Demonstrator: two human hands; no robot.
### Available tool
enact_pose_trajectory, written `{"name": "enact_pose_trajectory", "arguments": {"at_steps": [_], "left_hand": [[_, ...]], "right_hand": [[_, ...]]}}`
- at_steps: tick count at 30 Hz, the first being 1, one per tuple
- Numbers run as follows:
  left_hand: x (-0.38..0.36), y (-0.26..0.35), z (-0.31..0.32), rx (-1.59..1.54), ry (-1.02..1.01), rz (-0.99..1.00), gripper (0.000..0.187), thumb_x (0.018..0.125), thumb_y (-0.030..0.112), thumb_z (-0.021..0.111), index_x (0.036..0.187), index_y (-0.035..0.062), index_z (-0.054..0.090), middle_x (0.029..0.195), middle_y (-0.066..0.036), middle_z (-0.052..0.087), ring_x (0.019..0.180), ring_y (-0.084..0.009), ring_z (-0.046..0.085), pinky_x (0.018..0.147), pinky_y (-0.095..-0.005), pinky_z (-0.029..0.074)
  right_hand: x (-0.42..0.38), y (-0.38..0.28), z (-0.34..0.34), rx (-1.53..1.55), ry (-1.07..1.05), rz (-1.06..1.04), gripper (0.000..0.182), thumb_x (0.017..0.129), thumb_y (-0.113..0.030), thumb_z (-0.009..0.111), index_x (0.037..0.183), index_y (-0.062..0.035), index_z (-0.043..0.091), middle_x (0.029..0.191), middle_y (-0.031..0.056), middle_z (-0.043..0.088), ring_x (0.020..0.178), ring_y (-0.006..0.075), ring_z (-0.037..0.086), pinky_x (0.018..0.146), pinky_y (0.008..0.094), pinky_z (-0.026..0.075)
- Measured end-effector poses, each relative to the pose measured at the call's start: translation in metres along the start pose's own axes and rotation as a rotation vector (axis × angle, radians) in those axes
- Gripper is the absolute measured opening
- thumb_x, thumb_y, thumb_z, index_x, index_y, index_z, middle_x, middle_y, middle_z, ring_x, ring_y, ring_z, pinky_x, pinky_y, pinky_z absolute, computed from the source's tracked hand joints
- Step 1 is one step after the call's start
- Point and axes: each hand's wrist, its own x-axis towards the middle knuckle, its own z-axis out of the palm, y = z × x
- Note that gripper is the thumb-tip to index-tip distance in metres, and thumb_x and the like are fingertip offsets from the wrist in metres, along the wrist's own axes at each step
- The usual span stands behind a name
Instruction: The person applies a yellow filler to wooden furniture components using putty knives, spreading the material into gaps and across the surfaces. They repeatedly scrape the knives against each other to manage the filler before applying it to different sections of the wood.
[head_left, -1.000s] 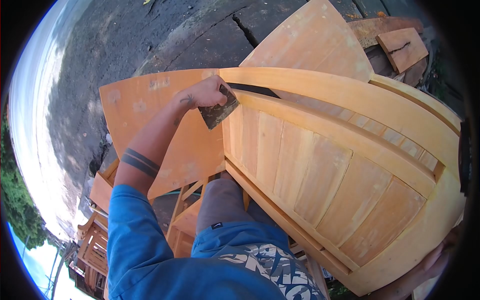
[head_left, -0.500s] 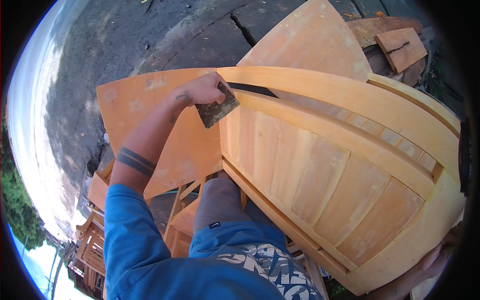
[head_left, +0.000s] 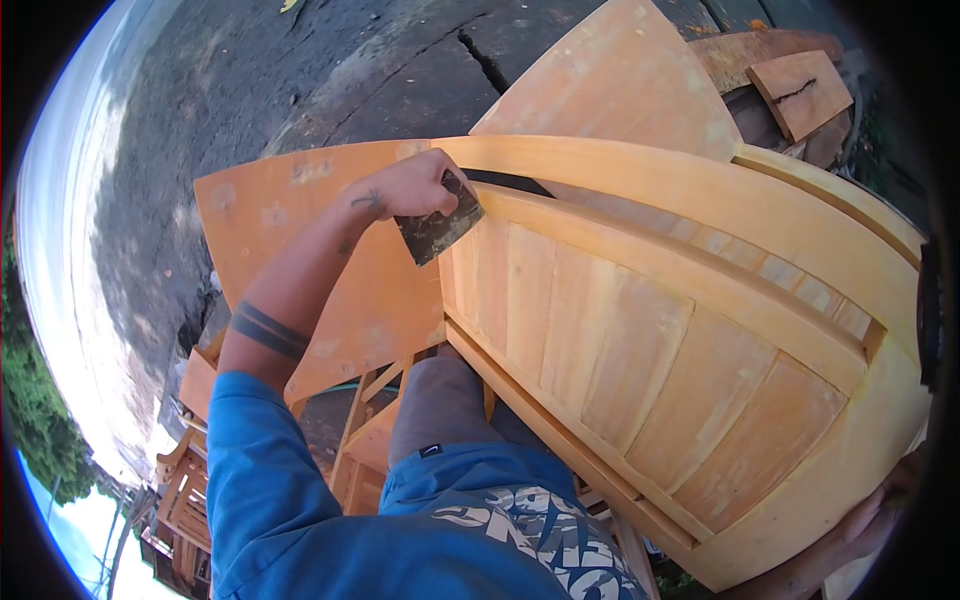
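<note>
My left hand (head_left: 428,188) is closed around a dark, worn, flat rectangular piece (head_left: 437,230), held over the corner where an orange-brown board (head_left: 345,290) meets a pale framed wooden panel (head_left: 600,340). The panel has a curved top rail (head_left: 640,165), a long slot beneath it and several upright slats. At the lower right, my right hand (head_left: 868,520) is at the outer edge of the panel's frame, its fingers curled there and partly in shadow.
Behind the panel stands another pale board (head_left: 620,85). Wood slabs (head_left: 800,95) lie at the upper right. Wooden furniture (head_left: 185,505) is at the lower left. My leg (head_left: 440,400) is beside the panel's lower rail. Dark ground (head_left: 370,75) stretches beyond the boards.
My left hand and the dark flat piece have shifted slightly right and down at the corner. The panel and my right hand look nearly unchanged.
</note>
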Motion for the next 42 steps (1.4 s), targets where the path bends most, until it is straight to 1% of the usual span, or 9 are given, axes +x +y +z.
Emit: {"name": "enact_pose_trajectory", "arguments": {"at_steps": [3, 8, 18, 20, 23, 29, 32, 35, 42], "left_hand": [[-0.005, 0.007, 0.002, -0.068, -0.018, 0.026, 0.039, 0.061, 0.006, 0.055, 0.097, 0.001, 0.07, 0.076, -0.007, 0.066, 0.066, -0.0143, 0.059, 0.059, -0.0274, 0.048], [-0.014, 0.026, 0.006, -0.066, -0.016, 0.056, 0.037, 0.062, 0.004, 0.055, 0.096, 0.0004, 0.07, 0.075, -0.005, 0.065, 0.066, -0.0129, 0.057, 0.059, -0.0262, 0.047], [-0.02, 0.037, 0.011, -0.037, 0.019, -0.002, 0.041, 0.061, 0.003, 0.057, 0.099, -0.001, 0.069, 0.082, -0.007, 0.067, 0.074, -0.0144, 0.06, 0.07, -0.0259, 0.049], [-0.02, 0.037, 0.011, -0.034, 0.029, -0.02, 0.041, 0.061, 0.003, 0.057, 0.1, -0.0008, 0.069, 0.083, -0.007, 0.067, 0.075, -0.0147, 0.06, 0.07, -0.026, 0.048], [-0.018, 0.029, 0.014, -0.07, 0.059, 0.043, 0.037, 0.062, 0.003, 0.056, 0.097, -0.0009, 0.069, 0.076, -0.006, 0.064, 0.064, -0.0148, 0.057, 0.058, -0.0281, 0.047], [-0.023, 0.044, 0.013, -0.091, 0.048, 0.018, 0.036, 0.063, 0.003, 0.057, 0.097, 0.0008, 0.068, 0.069, -0.003, 0.056, 0.06, -0.0116, 0.049, 0.051, -0.0264, 0.038], [-0.017, 0.036, 0.012, -0.084, 0.018, 0.03, 0.036, 0.063, 0.002, 0.057, 0.097, 0.0004, 0.067, 0.071, -0.003, 0.057, 0.061, -0.0114, 0.05, 0.052, -0.0259, 0.039], [-0.016, 0.039, 0.012, -0.058, 0.019, 0.022, 0.039, 0.061, 0.001, 0.057, 0.098, -0.001, 0.069, 0.081, -0.004, 0.065, 0.07, -0.0127, 0.055, 0.063, -0.025, 0.046], [-0.02, 0.055, 0.014, 0.03, 0.015, 0.001, 0.039, 0.062, 0.001, 0.054, 0.098, -0.0011, 0.069, 0.079, -0.004, 0.064, 0.069, -0.0123, 0.054, 0.062, -0.0253, 0.046]], "right_hand": [[0.001, 0.004, -0.003, 0.037, -0.038, 0.014, 0.017, 0.087, 0.003, 0.049, 0.102, -0.0022, 0.05, 0.089, 0.0062, 0.052, 0.079, 0.0116, 0.051, 0.066, 0.0233, 0.045], [0.003, -0.011, 0.001, -0.11, 0.089, -0.258, 0.015, 0.089, -0.001, 0.045, 0.103, -0.0004, 0.048, 0.081, 0.0071, 0.049, 0.061, 0.0098, 0.047, 0.05, 0.0193, 0.044], [0.006, -0.01, 0.004, -0.067, 0.128, -0.181, 0.005, 0.087, -0.001, 0.046, 0.084, -0.0018, 0.049, 0.078, 0.0072, 0.05, 0.061, 0.0106, 0.049, 0.046, 0.0192, 0.044], [0.006, -0.009, 0.004, -0.05, 0.111, -0.178, 0.006, 0.088, -0.001, 0.046, 0.083, -0.0017, 0.049, 0.078, 0.0072, 0.05, 0.061, 0.0108, 0.049, 0.046, 0.0192, 0.044], [0.005, -0.012, 0.0, -0.035, 0.098, -0.178, 0.006, 0.088, -0.001, 0.046, 0.083, -0.0016, 0.049, 0.078, 0.0073, 0.05, 0.062, 0.011, 0.049, 0.048, 0.0191, 0.044], [0.007, -0.002, 0.005, -0.076, 0.078, -0.146, 0.007, 0.089, -0.001, 0.045, 0.083, -0.0009, 0.049, 0.08, 0.0081, 0.049, 0.067, 0.0126, 0.049, 0.053, 0.0197, 0.046], [0.007, -0.003, 0.003, -0.067, 0.034, -0.126, 0.007, 0.09, -0.002, 0.044, 0.085, -0.0001, 0.049, 0.081, 0.0083, 0.048, 0.069, 0.0139, 0.049, 0.056, 0.021, 0.047], [0.006, 0.0, 0.001, -0.037, 0.007, -0.089, 0.007, 0.091, -0.004, 0.042, 0.09, 0.0003, 0.048, 0.081, 0.0079, 0.048, 0.07, 0.0147, 0.049, 0.059, 0.0228, 0.047], [0.002, -0.003, 0.0, -0.085, 0.027, -0.119, 0.008, 0.091, -0.001, 0.042, 0.095, -0.0003, 0.048, 0.085, 0.0075, 0.049, 0.074, 0.0143, 0.051, 0.065, 0.0253, 0.048]]}}
